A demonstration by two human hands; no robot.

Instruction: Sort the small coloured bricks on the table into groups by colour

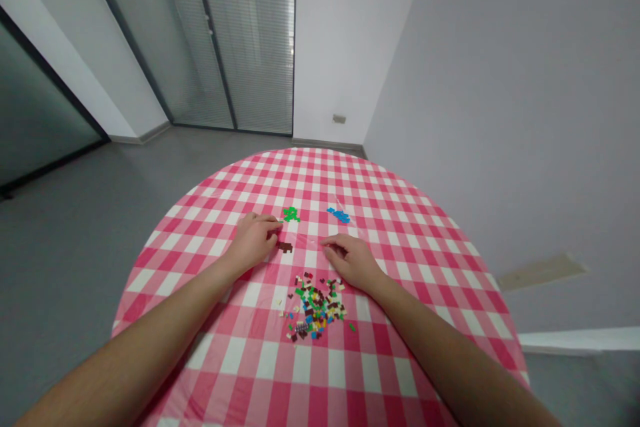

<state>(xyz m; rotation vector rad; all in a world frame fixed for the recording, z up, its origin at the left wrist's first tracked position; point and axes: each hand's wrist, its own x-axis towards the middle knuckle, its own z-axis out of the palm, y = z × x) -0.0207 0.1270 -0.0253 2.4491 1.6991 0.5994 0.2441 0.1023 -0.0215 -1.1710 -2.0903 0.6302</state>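
the fingers [270, 219] of the left hand [250, 241] reach forward, parted from the thumb by a small gap. the fingers of the right hand [354, 261] curl inward with their tips close to the thumb; whether they meet or pinch anything, i cannot tell. just beside the left thumb lies a small cluster of dark brown, blocky plastic pieces [285, 247], touching or not is unclear. just past the left fingertips is a cluster of bright green, blocky plastic pieces [291, 214]. a cluster of bright blue plastic pieces [340, 216] lies farther right, beyond the right hand. nearer the viewer spreads a loose heap of tiny mixed-colour plastic bricks [316, 307], ragged at its edges, a few pieces straying outward.

everything rests on a round table under a pink-and-white checked cloth [430, 247]. there is room between the hands, a broad band up to the curved far edge, and wide stretches to either side. a pale grey, smooth wall [525, 113] stands near the right edge; grey floor [135, 180] opens on the left.
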